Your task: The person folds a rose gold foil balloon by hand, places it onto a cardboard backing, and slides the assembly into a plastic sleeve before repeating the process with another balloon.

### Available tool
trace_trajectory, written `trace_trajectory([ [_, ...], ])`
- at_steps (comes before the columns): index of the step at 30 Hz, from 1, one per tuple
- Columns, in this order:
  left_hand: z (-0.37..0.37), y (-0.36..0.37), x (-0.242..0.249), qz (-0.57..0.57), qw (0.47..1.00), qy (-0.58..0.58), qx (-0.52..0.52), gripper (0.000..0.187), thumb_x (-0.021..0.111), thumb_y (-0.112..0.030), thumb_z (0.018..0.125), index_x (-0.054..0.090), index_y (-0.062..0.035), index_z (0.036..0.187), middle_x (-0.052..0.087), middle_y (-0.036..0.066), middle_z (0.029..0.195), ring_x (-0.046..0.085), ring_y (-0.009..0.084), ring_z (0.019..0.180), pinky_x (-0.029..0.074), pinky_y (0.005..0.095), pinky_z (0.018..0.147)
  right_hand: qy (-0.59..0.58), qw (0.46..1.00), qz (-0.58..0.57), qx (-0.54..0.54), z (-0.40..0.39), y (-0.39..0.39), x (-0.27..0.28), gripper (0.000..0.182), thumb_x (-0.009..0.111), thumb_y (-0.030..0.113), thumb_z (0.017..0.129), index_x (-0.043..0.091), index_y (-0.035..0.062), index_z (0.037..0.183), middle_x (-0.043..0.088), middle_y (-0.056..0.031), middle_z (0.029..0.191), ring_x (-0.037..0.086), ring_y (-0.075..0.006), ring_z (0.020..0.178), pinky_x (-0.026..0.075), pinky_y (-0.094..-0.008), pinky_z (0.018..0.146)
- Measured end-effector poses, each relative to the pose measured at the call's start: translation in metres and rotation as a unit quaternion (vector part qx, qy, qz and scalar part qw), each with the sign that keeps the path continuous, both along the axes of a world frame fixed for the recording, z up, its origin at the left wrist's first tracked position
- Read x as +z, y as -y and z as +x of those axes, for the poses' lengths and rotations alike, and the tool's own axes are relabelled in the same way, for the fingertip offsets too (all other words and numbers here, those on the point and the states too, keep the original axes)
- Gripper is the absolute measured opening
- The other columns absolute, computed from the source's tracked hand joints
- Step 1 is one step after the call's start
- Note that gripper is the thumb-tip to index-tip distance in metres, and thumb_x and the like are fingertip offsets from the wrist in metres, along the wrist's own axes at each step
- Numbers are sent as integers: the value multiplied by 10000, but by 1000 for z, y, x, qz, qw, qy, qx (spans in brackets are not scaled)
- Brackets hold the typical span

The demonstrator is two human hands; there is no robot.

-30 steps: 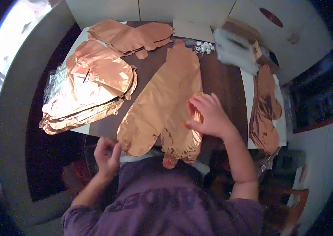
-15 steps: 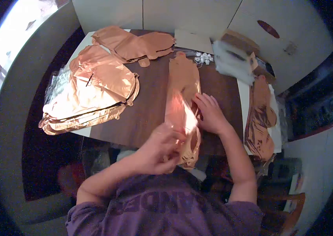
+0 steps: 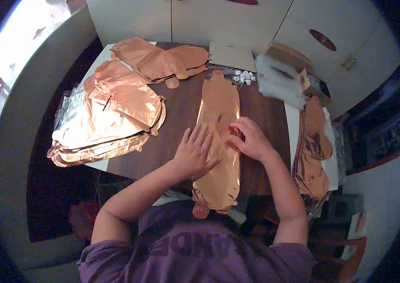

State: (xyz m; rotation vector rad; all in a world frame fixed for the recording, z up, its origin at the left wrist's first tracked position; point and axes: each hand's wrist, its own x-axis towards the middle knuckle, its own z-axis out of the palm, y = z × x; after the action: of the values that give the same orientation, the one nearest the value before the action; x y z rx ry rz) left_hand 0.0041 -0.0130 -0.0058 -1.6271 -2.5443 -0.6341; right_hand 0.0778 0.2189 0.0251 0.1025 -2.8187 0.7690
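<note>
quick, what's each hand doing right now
Left hand: open, flat on the folded foil balloon.
Right hand: fingers curled, pressing the same balloon; no clear grasp.

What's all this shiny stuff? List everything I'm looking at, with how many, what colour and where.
folded rose-gold foil balloon: one, copper-pink, table centre, under both hands
stack of flat foil balloons: several, copper-pink, table left
spread foil balloons: a few, copper-pink, far left
foil balloons on the white strip: several, copper-pink, table right
small white plastic pieces: a handful, white, far centre
open cardboard box: one, brown, far right
dark wooden table: one, brown
left hand: flat on the balloon
right hand: pressing the balloon's edge
</note>
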Motion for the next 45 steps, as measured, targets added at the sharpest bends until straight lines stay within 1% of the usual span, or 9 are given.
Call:
trace_trajectory([
  [9,7,-2,-2,-11,1000,-21,-3,814,477,-590,914,316,-24,1477,260,302,1516,195,509,1414,151,599,1145,-55,997,43,-8,-7,3,1,276,687,246,821,642,56,1014,598,-136,1021,558,-345,1035,451,-435,930],
  [15,9,-4,-7,12,999,-34,3,808,470,-586,922,315,-18,1475,274,303,1508,214,511,1406,171,606,1135,-71,996,56,-12,-5,9,1,240,679,242,821,650,60,974,602,-135,1010,563,-341,1033,445,-441,935],
  [18,8,-2,-12,65,996,-53,0,773,499,-540,922,328,-19,1467,286,305,1499,249,512,1388,196,600,1129,-75,993,82,-41,6,29,18,206,663,228,830,646,62,951,604,-135,997,570,-341,1021,449,-443,919],
  [24,-5,-5,-3,34,999,-39,14,615,538,-360,926,392,-22,1418,394,265,1441,385,445,1323,305,548,1084,-2,999,39,35,60,107,34,267,716,197,790,635,53,999,601,-109,1032,570,-305,968,451,-409,851],
  [28,-31,5,7,56,997,2,-52,540,581,-274,916,439,-53,1388,481,203,1391,478,373,1261,410,496,973,-31,992,121,21,68,113,17,303,724,203,775,633,57,1024,602,-104,1032,568,-300,954,449,-410,864],
  [31,-47,9,18,26,992,96,-80,524,612,-248,902,465,-67,1371,494,185,1383,488,369,1252,413,490,973,-40,989,138,23,70,112,15,308,705,243,790,626,56,1022,602,-103,1042,567,-299,963,445,-420,871],
  [33,-54,14,14,33,991,77,-103,521,623,-241,895,478,-71,1365,504,171,1379,495,355,1247,403,482,988,-32,989,141,24,69,112,15,303,666,294,820,616,49,992,599,-114,1060,563,-309,990,439,-440,883],
  [42,-55,20,12,51,990,47,-127,531,635,-248,885,485,-46,1352,513,164,1372,477,349,1271,363,484,1048,27,978,202,36,57,150,11,574,636,423,836,593,8,1230,574,-156,1192,529,-303,1079,424,-436,874],
  [45,-59,19,10,51,989,48,-133,525,646,-258,879,499,-46,1337,516,161,1372,477,331,1278,349,495,1064,13,975,221,16,70,158,3,619,671,377,809,545,-14,1273,536,-180,1255,505,-311,1109,422,-429,874],
])
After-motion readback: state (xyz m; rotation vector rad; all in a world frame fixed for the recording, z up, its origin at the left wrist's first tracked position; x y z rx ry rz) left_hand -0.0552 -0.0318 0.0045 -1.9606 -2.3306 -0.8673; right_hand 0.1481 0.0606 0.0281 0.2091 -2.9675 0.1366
